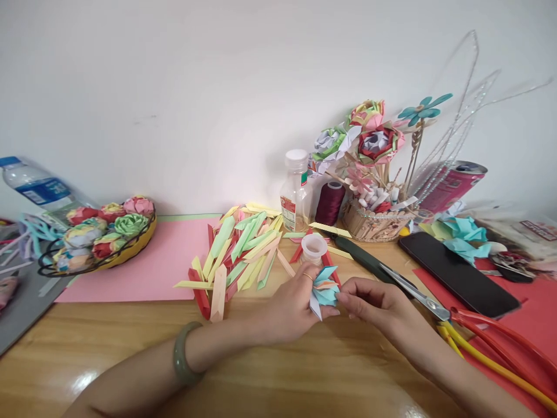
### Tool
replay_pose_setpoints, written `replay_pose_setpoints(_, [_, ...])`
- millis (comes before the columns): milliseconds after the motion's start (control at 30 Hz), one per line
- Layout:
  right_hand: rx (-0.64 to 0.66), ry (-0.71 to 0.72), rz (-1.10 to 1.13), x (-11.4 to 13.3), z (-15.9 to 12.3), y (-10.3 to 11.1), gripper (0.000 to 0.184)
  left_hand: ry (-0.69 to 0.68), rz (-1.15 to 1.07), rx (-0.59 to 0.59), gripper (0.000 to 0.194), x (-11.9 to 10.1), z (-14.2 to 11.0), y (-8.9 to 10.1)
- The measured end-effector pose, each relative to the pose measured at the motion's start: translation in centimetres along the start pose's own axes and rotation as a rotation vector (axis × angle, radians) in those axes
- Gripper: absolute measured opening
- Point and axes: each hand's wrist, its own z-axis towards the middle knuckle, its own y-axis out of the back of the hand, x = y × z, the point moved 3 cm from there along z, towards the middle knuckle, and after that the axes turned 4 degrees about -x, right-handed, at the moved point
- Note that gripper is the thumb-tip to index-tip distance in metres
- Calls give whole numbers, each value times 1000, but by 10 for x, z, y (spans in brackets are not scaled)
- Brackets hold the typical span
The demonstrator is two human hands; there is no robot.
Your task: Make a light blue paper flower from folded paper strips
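Note:
My left hand (293,305), with a ring and a green bangle (185,354) on that arm, grips a small folded paper flower (326,290) with light blue, orange and whitish petals. On the flower's right side, the thumb and forefinger of my right hand (369,302) pinch a blue petal edge. A small clear plastic cup (314,248) stands just behind the flower. Left of it lies a loose pile of folded paper strips (243,247) in green, yellow, red and peach. My left fingers partly hide the flower's base.
Scissors (429,305), yellow-handled pliers (474,348) and a black phone (459,273) lie at right. Behind stand a plastic bottle (296,191), a purple thread spool (331,203) and a basket (376,225) of paper flowers. A yellow basket (141,241) of paper flowers sits left on pink paper (174,261).

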Motion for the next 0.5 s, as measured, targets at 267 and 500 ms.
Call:
replay_pose_setpoints(267, [-70, -39, 70, 5, -3, 1, 32, -11, -247, 23, 53, -1, -1, -6])
replay_pose_setpoints(500, [-63, -17, 97, 4, -3, 1, 31, -8, -321, -1, 55, 1, -4, -7])
